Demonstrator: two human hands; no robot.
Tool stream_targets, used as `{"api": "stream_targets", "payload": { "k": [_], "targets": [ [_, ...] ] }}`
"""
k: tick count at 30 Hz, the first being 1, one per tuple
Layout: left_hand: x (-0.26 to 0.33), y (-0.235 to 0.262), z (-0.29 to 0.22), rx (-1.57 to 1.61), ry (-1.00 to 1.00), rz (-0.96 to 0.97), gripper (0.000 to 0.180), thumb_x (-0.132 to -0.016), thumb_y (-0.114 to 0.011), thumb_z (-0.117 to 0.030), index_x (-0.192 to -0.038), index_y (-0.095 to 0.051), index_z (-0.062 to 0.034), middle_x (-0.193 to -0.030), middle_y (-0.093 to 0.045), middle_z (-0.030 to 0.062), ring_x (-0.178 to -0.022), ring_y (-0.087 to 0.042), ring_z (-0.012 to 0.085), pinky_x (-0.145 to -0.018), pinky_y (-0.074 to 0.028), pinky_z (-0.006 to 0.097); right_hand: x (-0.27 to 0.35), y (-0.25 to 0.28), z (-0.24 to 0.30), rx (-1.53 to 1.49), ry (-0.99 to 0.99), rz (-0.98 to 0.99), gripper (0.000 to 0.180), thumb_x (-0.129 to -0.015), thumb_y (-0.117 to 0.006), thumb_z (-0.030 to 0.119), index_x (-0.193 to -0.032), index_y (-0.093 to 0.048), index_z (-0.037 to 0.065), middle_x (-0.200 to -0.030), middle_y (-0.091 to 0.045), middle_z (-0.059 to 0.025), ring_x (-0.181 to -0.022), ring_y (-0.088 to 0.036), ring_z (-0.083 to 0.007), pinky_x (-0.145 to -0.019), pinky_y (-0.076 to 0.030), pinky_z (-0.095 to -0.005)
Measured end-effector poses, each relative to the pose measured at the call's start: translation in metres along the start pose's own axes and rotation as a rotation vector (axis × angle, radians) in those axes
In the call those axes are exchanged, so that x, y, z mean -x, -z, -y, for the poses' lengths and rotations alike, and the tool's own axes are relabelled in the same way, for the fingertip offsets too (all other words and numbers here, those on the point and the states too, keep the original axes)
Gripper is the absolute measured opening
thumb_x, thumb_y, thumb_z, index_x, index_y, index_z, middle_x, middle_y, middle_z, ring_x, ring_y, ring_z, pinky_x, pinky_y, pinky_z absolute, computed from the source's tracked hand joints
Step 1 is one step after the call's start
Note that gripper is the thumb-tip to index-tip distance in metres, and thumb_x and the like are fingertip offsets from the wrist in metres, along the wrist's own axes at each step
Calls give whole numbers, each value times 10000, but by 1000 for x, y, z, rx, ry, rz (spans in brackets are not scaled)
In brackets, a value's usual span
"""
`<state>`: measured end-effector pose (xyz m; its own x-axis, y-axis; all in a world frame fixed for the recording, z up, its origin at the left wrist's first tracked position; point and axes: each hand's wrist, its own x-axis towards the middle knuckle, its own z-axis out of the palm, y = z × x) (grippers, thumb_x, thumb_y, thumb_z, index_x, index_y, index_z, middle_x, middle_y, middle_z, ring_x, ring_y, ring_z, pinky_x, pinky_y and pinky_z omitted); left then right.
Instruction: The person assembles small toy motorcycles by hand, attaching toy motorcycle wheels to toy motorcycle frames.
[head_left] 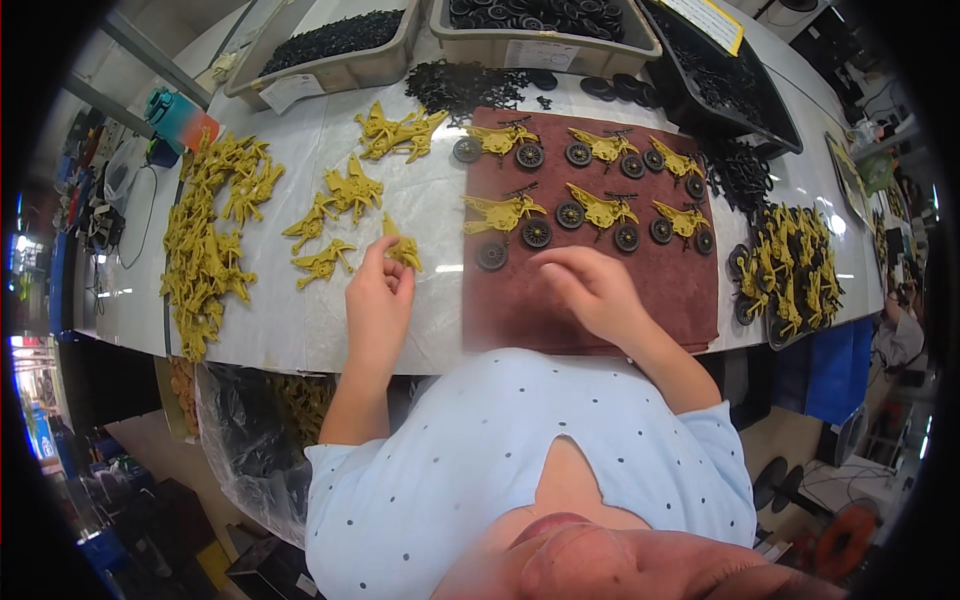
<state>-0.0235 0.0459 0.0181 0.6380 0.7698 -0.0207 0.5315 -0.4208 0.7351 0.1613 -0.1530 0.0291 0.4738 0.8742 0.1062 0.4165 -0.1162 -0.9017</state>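
My left hand is closed, with its fingertips on a yellow plastic toy motorbike frame just left of the cloth. Over the near part of the brown cloth, my right hand is curled, its thumb close to the fingers; whatever it may hold is hidden. Two rows of toy motorbikes lie on the cloth, yellow with black wheels and handlebars. At the near left of these, a black wheel lies close below a yellow frame.
Yellow frames are heaped at the left, smaller groups nearer. Grey bins and a black bin of black parts stand behind. Wheeled motorbikes are piled right. A teal-orange bottle stands far left.
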Motion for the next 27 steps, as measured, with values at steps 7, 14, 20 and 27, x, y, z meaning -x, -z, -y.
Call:
{"api": "stream_targets", "payload": {
  "k": [7, 14, 20, 27],
  "targets": [
    [27, -35, -36, 300, -394, 78, 380, -810, -691, -14, -1170, -574, -43, -877, -640, 125, -722, -638, 231, -646, -527, 312, -24, -41, 17, -531, -266, 161, 260, -986, -548, 141, -1179, -545, -33, -996, -637, -64, -841, -609, -104, -737, -512, -245],
    [-45, -7, -51, -344, -967, -81, 481, -732, -749, -86, -1193, -611, -65, -1157, -606, 79, -1078, -558, 252, -907, -431, 404, -57, 4, 3, -321, -298, 75, 177, -983, -518, 92, -1130, -553, 0, -772, -574, -15, -623, -520, -76, -562, -449, -223],
    [-80, -19, -36, -337, -941, 94, 482, -707, -760, -107, -1167, -624, -51, -1158, -617, 57, -1104, -548, 247, -931, -404, 411, -79, 1, -4, -259, -287, -59, 248, -949, -578, 112, -1162, -553, -15, -832, -616, -42, -663, -567, -85, -556, -463, -232],
    [-86, -31, -29, -239, -897, 130, 480, -720, -753, -89, -1180, -622, -55, -1169, -628, 67, -1090, -565, 258, -933, -413, 396, -83, -2, -32, 144, -74, -167, 365, -883, -683, 181, -1163, -571, -24, -1073, -665, -149, -867, -654, -187, -734, -528, -315]
  ]
}}
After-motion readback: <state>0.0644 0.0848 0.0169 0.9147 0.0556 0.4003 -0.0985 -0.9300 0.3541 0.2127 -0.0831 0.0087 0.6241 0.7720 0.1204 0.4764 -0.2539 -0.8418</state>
